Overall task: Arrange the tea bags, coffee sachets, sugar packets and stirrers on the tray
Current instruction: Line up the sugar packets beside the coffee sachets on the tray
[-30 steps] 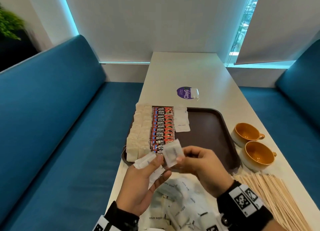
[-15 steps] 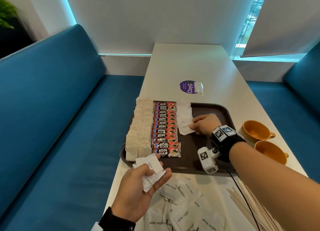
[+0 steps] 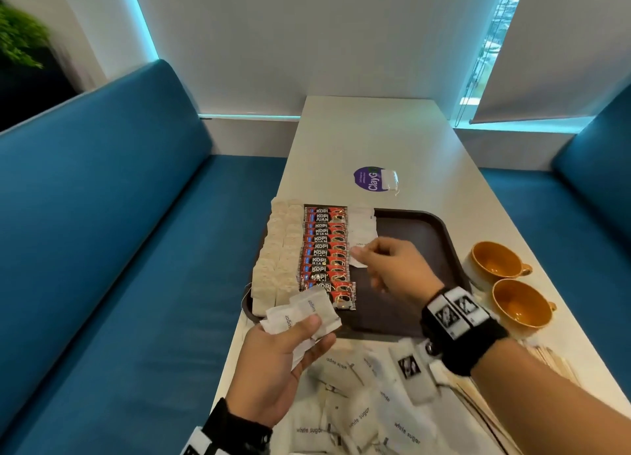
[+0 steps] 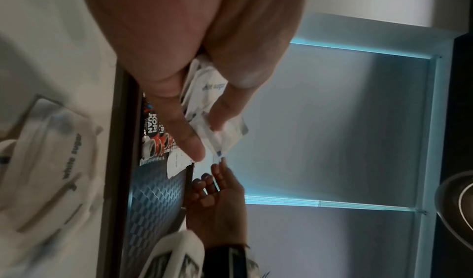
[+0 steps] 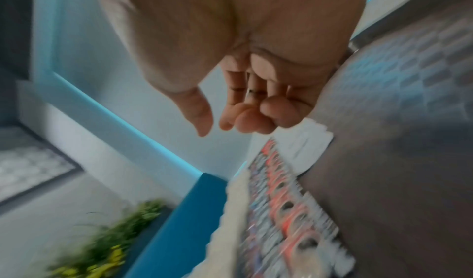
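On white table (image 3: pixel 392 140), brown tray (image 3: pixel 416 236), blue benches (image 3: pixel 102 215)

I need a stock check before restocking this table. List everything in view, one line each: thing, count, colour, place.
tray: one, dark brown, on the table
tea bags: a column, off-white, tray's left edge
coffee sachets: a column, red and black, beside the tea bags
sugar packets on tray: a short column, white, right of the sachets
loose sugar packets: a pile, white, table near the person
stirrers: a bundle, pale wood, near right of table
cups: two, orange inside, right of tray
sticker: one, purple, beyond tray
table: one, white
benches: two, blue, either side
left hand: holds several sugar packets
right hand: empty, over tray
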### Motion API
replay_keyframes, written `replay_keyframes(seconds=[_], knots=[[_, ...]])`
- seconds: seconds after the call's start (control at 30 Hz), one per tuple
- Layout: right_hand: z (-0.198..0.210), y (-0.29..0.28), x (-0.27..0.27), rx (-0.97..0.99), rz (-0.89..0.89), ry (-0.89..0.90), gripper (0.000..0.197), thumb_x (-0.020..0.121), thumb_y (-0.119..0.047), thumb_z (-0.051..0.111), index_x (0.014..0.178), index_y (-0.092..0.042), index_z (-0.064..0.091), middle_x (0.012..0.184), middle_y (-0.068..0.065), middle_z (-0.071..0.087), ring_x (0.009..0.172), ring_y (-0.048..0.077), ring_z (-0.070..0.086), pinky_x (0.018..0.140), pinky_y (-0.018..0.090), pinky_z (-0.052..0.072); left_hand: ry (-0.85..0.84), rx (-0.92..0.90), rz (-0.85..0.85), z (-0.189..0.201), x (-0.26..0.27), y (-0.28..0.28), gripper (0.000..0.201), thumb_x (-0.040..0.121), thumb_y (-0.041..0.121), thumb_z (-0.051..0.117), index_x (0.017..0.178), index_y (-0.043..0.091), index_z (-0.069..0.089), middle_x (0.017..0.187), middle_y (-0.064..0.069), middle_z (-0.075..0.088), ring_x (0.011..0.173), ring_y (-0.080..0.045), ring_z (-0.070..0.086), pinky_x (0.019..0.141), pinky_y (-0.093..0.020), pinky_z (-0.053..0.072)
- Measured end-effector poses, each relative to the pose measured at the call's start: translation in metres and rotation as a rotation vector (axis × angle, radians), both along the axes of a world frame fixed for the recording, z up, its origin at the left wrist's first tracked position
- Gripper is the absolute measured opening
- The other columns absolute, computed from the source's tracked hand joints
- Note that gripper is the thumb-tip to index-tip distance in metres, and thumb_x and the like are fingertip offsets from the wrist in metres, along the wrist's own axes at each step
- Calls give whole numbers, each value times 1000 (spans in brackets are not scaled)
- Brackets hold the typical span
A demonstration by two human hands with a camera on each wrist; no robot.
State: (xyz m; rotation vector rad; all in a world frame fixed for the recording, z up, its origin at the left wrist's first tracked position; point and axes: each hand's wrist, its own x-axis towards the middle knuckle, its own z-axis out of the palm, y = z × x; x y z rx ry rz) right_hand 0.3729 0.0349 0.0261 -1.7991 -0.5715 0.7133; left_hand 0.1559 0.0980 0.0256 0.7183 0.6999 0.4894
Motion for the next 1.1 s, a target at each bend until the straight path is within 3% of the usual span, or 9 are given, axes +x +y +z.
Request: replay_keyframes(seconds=[0.1, 0.2, 0.33, 0.47, 0.57, 0.67, 0.73, 0.83, 1.1], knots=[[10, -32, -55, 145, 125, 205, 37, 75, -38, 85, 93, -10, 71, 75, 7, 66, 63, 19, 62, 51, 31, 46, -23, 2, -4, 8, -1, -5, 33, 87, -3, 68, 118, 8, 70, 115, -16, 75, 106, -33, 72, 78, -37, 63], [6, -57, -92, 211, 132, 299, 45, 70, -29, 90, 105, -8, 72, 96, 25, 69, 78, 23, 67, 58, 34, 50, -42, -14, -14, 12, -1, -10, 32, 86, -1, 68, 118, 3, 68, 114, -22, 73, 101, -31, 73, 75, -33, 62], [-1, -67, -109, 271, -10, 285, 18, 80, -17, 83, 97, -11, 79, 89, 18, 76, 74, 18, 66, 64, 31, 53, -46, -21, -50, 13, -1, -16, 33, 87, 2, 68, 119, -1, 65, 113, -26, 73, 101, -34, 73, 77, -37, 63], [1, -56, -84, 361, -85, 373, 7, 83, -5, 76, 89, -6, 80, 84, 17, 74, 72, 25, 66, 70, 35, 53, -52, -134, 5, 7, 0, -14, 27, 94, 1, 60, 120, -3, 66, 118, -24, 71, 101, -36, 72, 90, -44, 60], [-4, -37, -33, 256, -173, 251, 6, 86, 2, 74, 91, -1, 77, 86, 14, 76, 67, 18, 65, 65, 29, 57, -46, -224, 106, 3, -3, -5, 35, 92, -8, 40, 115, -3, 66, 116, -24, 72, 101, -44, 72, 99, -53, 54], [-22, -17, 21, 65, -221, 132, 4, 85, -1, 77, 89, -3, 77, 90, 19, 77, 73, 25, 66, 77, 40, 60, -27, -204, 115, 0, -7, 1, 39, 91, -12, 34, 116, -7, 65, 114, -27, 70, 99, -47, 72, 92, -53, 56], [-33, -8, 46, -81, -206, 86, 4, 85, -3, 79, 85, -7, 77, 84, 14, 77, 70, 24, 65, 76, 39, 60, 4, -167, 91, -3, -8, 2, 39, 92, -15, 33, 117, -10, 62, 110, -28, 68, 99, -47, 72, 86, -52, 60], [-40, 4, 68, -297, -133, 19, 5, 85, -9, 80, 89, -10, 77, 71, 6, 72, 61, 14, 62, 60, 26, 55, 41, -132, 53, -9, -9, 4, 32, 94, -18, 35, 113, -11, 60, 106, -29, 72, 101, -45, 72, 84, -55, 60], [-47, 25, 75, -506, -89, -180, 15, 82, -22, 84, 86, -13, 74, 73, 6, 74, 54, 13, 61, 49, 23, 50, 99, -40, -1, -17, -9, 4, 31, 96, -6, 55, 126, 1, 61, 111, -22, 74, 102, -40, 73, 93, -49, 55]])
